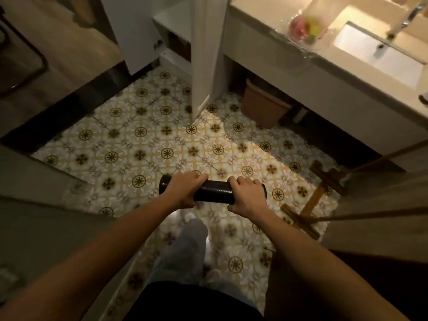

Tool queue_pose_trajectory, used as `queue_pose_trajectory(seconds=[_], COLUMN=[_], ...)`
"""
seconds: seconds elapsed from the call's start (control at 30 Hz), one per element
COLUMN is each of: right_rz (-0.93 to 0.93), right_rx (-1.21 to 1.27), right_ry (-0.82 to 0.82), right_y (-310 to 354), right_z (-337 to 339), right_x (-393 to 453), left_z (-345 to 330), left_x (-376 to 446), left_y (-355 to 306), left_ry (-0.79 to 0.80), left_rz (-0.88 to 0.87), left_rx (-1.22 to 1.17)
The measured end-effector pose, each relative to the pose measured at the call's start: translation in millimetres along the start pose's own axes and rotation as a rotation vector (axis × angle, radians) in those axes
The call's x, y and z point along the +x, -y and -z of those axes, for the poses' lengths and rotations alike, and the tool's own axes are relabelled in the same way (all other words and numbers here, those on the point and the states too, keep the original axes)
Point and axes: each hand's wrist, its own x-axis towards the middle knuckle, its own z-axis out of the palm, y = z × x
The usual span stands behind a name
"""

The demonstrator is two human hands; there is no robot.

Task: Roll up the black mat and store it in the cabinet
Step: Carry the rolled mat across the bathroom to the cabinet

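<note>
The black mat (213, 192) is a tight roll, held level above the patterned tile floor in front of me. My left hand (185, 189) grips its left part and my right hand (246, 196) grips its right part, fingers wrapped over the top. The roll's two ends stick out past my hands. Ahead stands a white cabinet (171, 26) with its door (206, 54) swung open toward me; a dark shelf space shows inside.
A white vanity with a sink (379, 56) runs along the right, with a brown bin (264, 107) under it. A wooden stand (315, 198) leans at the right. A dark threshold and wooden floor lie at the left. My leg (185, 246) is below.
</note>
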Motion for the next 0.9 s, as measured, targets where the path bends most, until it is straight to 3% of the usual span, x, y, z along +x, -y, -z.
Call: queue_pose_trajectory(seconds=[0.23, 0.63, 0.9], right_rz=[0.075, 0.193, 0.215], right_rx=[0.0, -0.036, 0.022], right_ry=[0.038, 0.008, 0.109], right_y=[-13, 11, 20], right_z=[43, 124, 172], right_x=[176, 420, 597], left_z=[32, 102, 145], left_x=[112, 228, 330], left_y=[115, 314, 444], left_ry=[0.053, 0.057, 0.13], left_rz=[0.12, 0.219, 0.282], left_rx=[-0.028, -0.054, -0.101])
